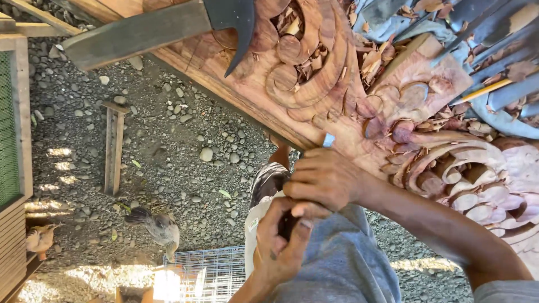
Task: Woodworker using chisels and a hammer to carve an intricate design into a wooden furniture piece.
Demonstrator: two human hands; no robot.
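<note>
Both hands' grip closed on chisel [327,141], blade at carved panel [337,73] edge, gravel [168,140] open

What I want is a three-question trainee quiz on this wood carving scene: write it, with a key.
1. True or false: the reddish carved wooden panel carries curling scroll shapes.
2. The small grey-brown bird stands on: A loose grey gravel; B the panel; C a wire cage.
3. Fill in: the right hand and left hand grip a dark-handled tool whose pale metal blade meets the panel's ____.
Key: 1 true; 2 A; 3 edge.
</note>
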